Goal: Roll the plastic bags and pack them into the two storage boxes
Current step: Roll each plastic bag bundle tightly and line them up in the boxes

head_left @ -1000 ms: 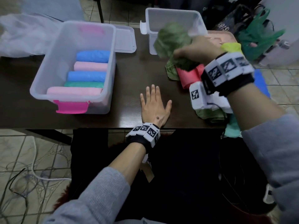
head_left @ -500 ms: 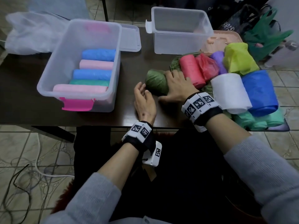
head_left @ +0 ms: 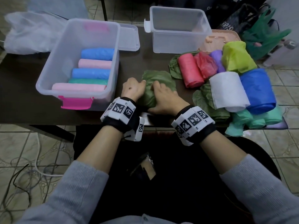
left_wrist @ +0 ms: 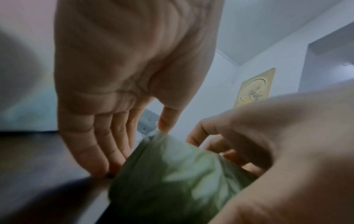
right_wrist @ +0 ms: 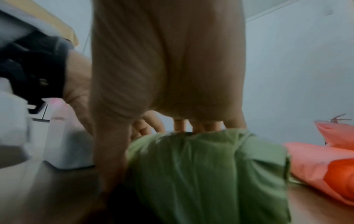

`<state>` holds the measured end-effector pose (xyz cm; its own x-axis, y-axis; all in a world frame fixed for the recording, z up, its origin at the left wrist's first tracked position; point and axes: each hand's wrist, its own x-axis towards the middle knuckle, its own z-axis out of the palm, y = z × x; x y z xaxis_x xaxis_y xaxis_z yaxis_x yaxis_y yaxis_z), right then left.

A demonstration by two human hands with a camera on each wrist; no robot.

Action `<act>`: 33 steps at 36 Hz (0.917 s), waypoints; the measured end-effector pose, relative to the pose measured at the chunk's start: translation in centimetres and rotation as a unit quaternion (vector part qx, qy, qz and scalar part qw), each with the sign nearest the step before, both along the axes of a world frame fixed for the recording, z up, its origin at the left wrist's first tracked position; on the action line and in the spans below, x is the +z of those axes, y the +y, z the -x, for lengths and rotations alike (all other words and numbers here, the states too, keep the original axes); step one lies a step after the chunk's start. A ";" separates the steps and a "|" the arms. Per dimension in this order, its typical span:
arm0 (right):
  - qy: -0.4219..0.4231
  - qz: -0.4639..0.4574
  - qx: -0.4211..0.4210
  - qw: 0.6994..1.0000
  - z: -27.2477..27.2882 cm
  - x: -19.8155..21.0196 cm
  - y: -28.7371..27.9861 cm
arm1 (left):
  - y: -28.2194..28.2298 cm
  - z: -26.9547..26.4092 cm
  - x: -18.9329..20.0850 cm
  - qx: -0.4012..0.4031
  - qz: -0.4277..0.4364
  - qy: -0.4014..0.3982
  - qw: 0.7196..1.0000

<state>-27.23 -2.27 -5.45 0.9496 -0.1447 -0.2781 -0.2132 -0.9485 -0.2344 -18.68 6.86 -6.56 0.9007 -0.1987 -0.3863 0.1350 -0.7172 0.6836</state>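
Note:
A crumpled olive-green bag (head_left: 159, 83) lies on the dark table (head_left: 24, 101) near its front edge, between the two boxes. My left hand (head_left: 133, 88) pinches its left end, thumb on top and fingertips (left_wrist: 103, 168) down at the table beside the green bag (left_wrist: 172, 181). My right hand (head_left: 163, 97) grips the bag from the near side, fingers over the top of the green bag (right_wrist: 206, 174) and thumb (right_wrist: 109, 151) down its left side. The left storage box (head_left: 48, 70) holds several rolled bags in blue, pink and teal. The rear right storage box (head_left: 178, 44) holds nothing.
A pile of bags fills the table's right side: a red roll (head_left: 190, 70), a white roll (head_left: 228, 91), a blue roll (head_left: 257, 89), a yellow-green bag (head_left: 236, 57), teal bags at the edge. A clear lid (head_left: 129, 36) lies behind the left box. Red bags (right_wrist: 316, 163) lie right of my hand.
My right hand brought the green bag down from near the rear box onto the table. My left hand left its flat rest and took the bag's left end; both hands now hold it.

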 end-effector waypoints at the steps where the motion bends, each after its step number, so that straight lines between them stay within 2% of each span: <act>1: 0.002 -0.018 0.003 1.000 0.2 0.0 0.0 | -0.1 -0.1 0.2 -0.008 -0.008 0.007 1.000; 5: 0.003 -0.023 0.025 0.999 1.2 0.1 0.1 | -0.7 -0.5 0.8 -0.039 -0.014 0.046 0.998; 9: 0.025 0.039 0.059 0.997 1.8 0.1 0.5 | -0.9 -0.2 0.8 -0.040 -0.011 0.065 0.997; 15: -0.003 0.075 0.091 0.993 2.3 -0.1 1.1 | -1.1 0.3 2.1 -0.024 0.152 0.126 0.980; 19: -0.015 0.100 0.122 0.987 2.4 -0.2 1.0 | -0.9 0.1 3.7 -0.004 0.205 0.081 0.975; 23: 0.011 0.100 0.144 0.984 2.4 -0.1 0.7 | -1.1 -0.5 5.4 -0.045 0.225 0.030 0.973; 26: 0.032 0.090 0.147 0.984 2.4 0.0 0.6 | -1.4 -0.7 6.4 -0.055 0.221 0.000 0.974; 33: 0.042 0.045 0.124 0.990 1.9 0.8 0.3 | -2.0 -1.7 6.9 -0.015 0.211 -0.050 0.976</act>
